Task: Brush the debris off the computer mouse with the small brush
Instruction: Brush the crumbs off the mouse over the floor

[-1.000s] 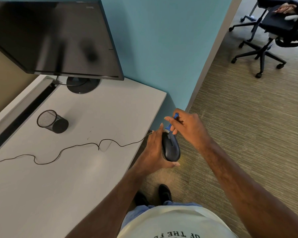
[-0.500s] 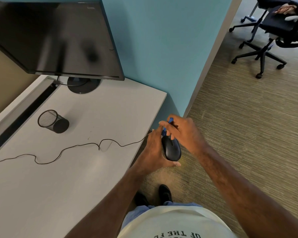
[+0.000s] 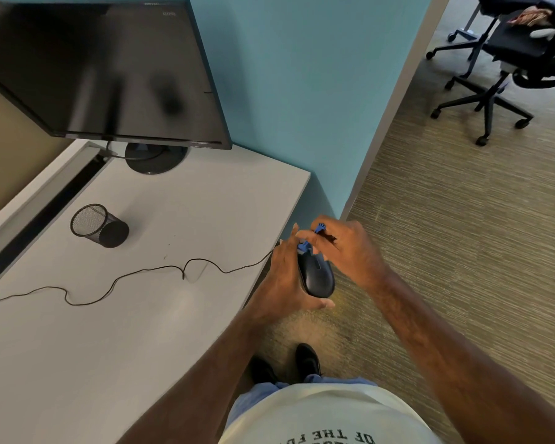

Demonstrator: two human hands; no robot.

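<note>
Shifted since half a second ago: small brush [image 3: 304,246] drawn a little away from the body, blue handle end now showing again above the right hand [image 3: 350,251]; mouse and left hand almost unchanged.

Computer mouse [image 3: 316,275] held in the air just off the tabletop's [image 3: 161,315] right edge, above the carpet. Long axis running roughly from the body outward, cable end pointing away and slightly left, rounded rear toward the body. Cradled in the left hand [image 3: 285,283], fingers wrapped along its left side, thumb under the rear. Brush pinched between thumb and fingers of the right hand, tilted, bristle end down-left at the mouse's front, handle up-right.

Mouse cable [image 3: 141,274] trailing from the front, over the right edge and across the tabletop in loose bends toward the left edge. Mesh pen cup [image 3: 98,225] lying on its side well left of the hands; monitor [image 3: 103,68] at the back. Open carpet [image 3: 462,251] to the right and below the hands; teal wall corner just beyond them; office chair [image 3: 510,59] well off at the far right.
</note>
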